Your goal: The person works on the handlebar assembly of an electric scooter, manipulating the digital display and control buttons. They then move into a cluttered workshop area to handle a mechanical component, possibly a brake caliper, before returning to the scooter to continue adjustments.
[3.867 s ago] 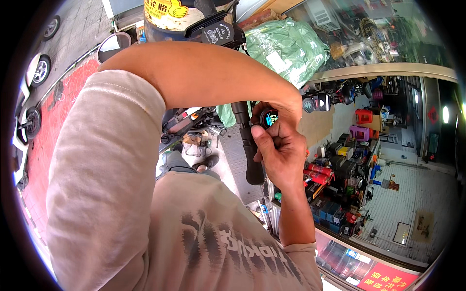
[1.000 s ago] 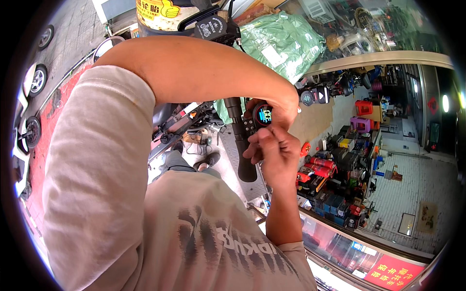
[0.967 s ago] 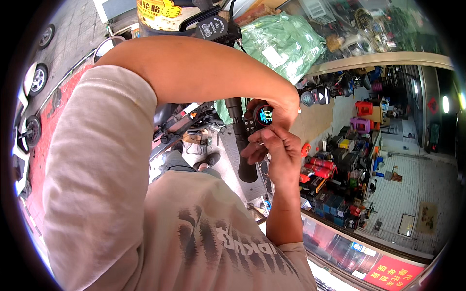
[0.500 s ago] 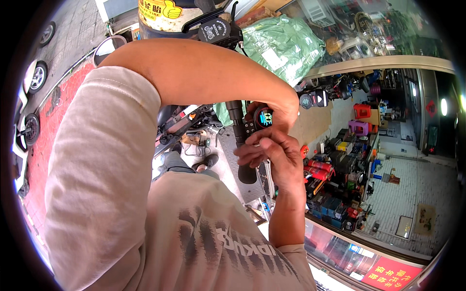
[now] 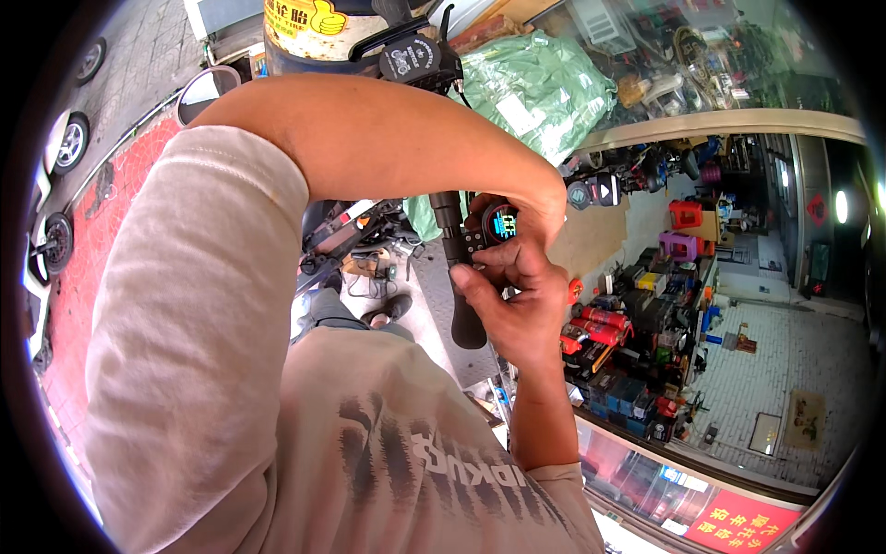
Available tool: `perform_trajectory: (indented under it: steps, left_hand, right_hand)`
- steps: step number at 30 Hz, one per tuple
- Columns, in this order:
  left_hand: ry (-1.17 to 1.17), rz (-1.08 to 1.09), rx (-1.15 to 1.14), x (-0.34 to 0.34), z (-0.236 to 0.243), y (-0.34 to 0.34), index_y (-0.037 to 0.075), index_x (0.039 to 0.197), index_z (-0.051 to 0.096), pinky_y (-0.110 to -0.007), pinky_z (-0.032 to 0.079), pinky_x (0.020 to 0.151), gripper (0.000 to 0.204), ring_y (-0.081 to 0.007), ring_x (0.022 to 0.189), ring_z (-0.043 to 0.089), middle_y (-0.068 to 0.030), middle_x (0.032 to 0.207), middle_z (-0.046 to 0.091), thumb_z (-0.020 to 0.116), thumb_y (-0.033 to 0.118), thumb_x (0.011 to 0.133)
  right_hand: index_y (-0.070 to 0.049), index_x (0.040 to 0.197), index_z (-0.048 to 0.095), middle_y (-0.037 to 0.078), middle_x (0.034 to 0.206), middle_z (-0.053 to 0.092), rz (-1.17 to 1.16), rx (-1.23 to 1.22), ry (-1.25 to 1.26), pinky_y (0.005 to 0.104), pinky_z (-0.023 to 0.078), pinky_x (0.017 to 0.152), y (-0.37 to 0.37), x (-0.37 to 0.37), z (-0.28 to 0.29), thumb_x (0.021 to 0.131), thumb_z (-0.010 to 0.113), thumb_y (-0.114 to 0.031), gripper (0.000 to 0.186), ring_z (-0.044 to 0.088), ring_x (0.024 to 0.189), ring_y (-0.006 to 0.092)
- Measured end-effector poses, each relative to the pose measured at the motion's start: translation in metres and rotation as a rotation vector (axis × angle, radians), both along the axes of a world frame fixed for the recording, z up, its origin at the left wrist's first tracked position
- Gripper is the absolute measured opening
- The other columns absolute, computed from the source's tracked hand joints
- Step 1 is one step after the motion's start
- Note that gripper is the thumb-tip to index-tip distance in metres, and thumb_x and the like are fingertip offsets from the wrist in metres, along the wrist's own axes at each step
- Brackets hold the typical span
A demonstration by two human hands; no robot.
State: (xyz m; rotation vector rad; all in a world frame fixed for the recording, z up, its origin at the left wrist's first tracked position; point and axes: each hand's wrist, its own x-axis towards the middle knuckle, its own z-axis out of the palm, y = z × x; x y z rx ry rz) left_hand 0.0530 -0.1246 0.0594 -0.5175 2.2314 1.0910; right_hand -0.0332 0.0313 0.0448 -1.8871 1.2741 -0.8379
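Observation:
A handlebar (image 5: 447,214) with a black rubber grip (image 5: 469,325) stands in front of my chest. On it sits a round display (image 5: 505,223) with lit coloured digits, joined to a small black button pad (image 5: 474,242). My left arm crosses over from the left, and my left hand (image 5: 538,224) is wrapped round the display's back and side; some fingers show behind it. From the lower right comes my right hand (image 5: 521,309), its thumb against the handlebar by the top of the grip. Its curled fingers close on the button pad's lower side, partly hidden.
A green plastic-wrapped package (image 5: 544,92) lies beyond the handlebar, near a second black lever fitting (image 5: 411,60). To the right are red cylinders (image 5: 600,323) and stacked boxes (image 5: 632,388). Below, my shoe (image 5: 399,307) shows on the ground. Parked vehicles (image 5: 57,240) line the left.
My right hand has moved from hovering with loose fingers to closing its thumb and fingers at the button pad. My left hand stays at the display.

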Motion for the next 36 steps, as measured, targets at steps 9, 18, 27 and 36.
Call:
perform_trajectory:
  steps: [9, 18, 27, 36]
  left_hand:
    - [0.056, 0.123, 0.044, 0.004, -0.010, -0.001, 0.002, 0.104, 0.072, -0.044, 0.061, 0.068, 0.034, -0.0300, 0.077, 0.074, -0.0155, 0.097, 0.072, 0.073, 0.031, 0.086]
    - [0.351, 0.693, 0.106, 0.020, -0.022, 0.004, -0.002, 0.109, 0.075, -0.050, 0.061, 0.072, 0.051, -0.0328, 0.085, 0.074, -0.0182, 0.099, 0.074, 0.072, 0.046, 0.092]
    - [1.344, 1.778, -0.087, 0.058, -0.071, 0.125, -0.003, 0.073, 0.064, -0.038, 0.045, 0.060, 0.041, -0.0164, 0.061, 0.051, -0.0091, 0.063, 0.059, 0.065, 0.029, 0.100]
    - [1.502, 2.218, 0.768, -0.018, -0.114, 0.183, 0.003, 0.121, 0.061, -0.040, 0.058, 0.080, 0.035, -0.0192, 0.095, 0.067, -0.0063, 0.105, 0.066, 0.070, 0.027, 0.098]
  right_hand:
    - [-0.002, 0.080, 0.061, 0.005, 0.067, 0.068, -0.032, -0.502, 0.092, 0.0264, 0.050, 0.060, 0.001, 0.008, -0.023, 0.083, 0.090, -0.008, 0.030, 0.062, 0.061, 0.0106]
    - [0.001, 0.097, 0.071, 0.016, 0.085, 0.070, 0.163, -0.304, 0.000, 0.0323, 0.053, 0.066, -0.005, -0.029, -0.023, 0.082, 0.082, 0.005, 0.019, 0.067, 0.074, 0.0237]
    - [0.002, 0.109, 0.061, 0.016, 0.102, 0.070, 0.234, -0.203, -0.434, 0.0275, 0.057, 0.073, -0.063, -0.069, 0.024, 0.097, 0.071, 0.002, 0.016, 0.073, 0.089, 0.0217]
    - [0.002, 0.101, 0.075, 0.009, 0.090, 0.071, 0.573, -0.106, -0.049, 0.0308, 0.053, 0.070, -0.133, -0.114, -0.001, 0.092, 0.075, -0.002, 0.010, 0.067, 0.075, 0.0167]
